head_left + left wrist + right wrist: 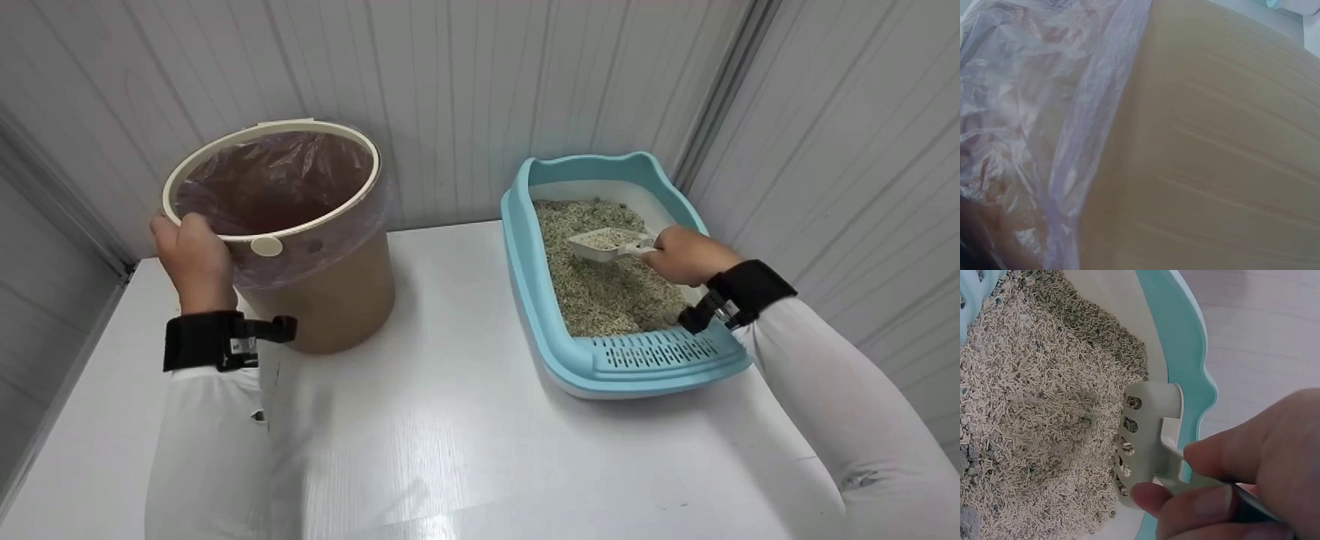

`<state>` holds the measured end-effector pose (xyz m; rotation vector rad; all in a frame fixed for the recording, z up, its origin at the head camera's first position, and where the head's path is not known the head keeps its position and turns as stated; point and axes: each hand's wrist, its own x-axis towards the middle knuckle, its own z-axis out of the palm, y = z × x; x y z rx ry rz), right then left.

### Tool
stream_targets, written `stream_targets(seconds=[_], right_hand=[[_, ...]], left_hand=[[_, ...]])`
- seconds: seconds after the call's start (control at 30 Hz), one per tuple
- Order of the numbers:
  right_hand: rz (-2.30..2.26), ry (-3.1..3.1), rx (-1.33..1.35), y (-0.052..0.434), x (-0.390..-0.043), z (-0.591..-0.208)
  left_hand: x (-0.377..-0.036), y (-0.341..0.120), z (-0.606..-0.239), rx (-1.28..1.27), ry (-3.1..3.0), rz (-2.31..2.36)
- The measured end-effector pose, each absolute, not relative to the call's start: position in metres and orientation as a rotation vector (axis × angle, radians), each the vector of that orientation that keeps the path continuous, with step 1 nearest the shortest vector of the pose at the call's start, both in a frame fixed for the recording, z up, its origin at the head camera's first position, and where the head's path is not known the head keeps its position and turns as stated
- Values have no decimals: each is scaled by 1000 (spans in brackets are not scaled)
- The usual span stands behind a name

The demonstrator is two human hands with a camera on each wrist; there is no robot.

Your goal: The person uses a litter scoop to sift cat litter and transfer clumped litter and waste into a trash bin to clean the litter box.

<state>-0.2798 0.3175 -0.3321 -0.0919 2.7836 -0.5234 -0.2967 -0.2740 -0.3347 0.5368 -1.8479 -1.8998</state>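
The right hand pinches the handle of a white scoop, thumb and fingers curled tight round it. The slotted bowl of the scoop lies just ahead of the fingertips, above the litter and carrying some of it, inside the blue tray. In the right wrist view the scoop sits beside the tray's inner white wall, with the blue rim just beyond it and the litter spread away from the fingers on the other side. The grated step of the tray lies behind the wrist, near the black wrist strap. The left hand holds the rim of the brown bin, thumb over the cream ring and the fingers hidden on the far side, so how far they curl cannot be told exactly. A clear liner lines the bin and folds over its rim under that hand; the left wrist view shows only liner and bin wall up close. Bin and tray stand well apart on the white table, with bare tabletop between them and grey panelled walls close behind both.
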Motion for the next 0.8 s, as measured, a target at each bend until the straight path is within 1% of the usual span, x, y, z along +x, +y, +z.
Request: stream_targets(seconds=[0.27,0.5,0.63,0.8], right_hand=[[-484,2991,-83,314,-276,-343],[-592,3188,-35,312,-269,-356],[-651,3235,16,312,-266,-361],[-658,3256,20,312,-263,-364]], left_hand=[[-297,-274,-336,529,-1830,-1893],[-298,-274,-338,523,-1867,-1878],[-298,-275,-338,541,-1852,-1873],[-299,-275,-337,557,-1860,-1862]])
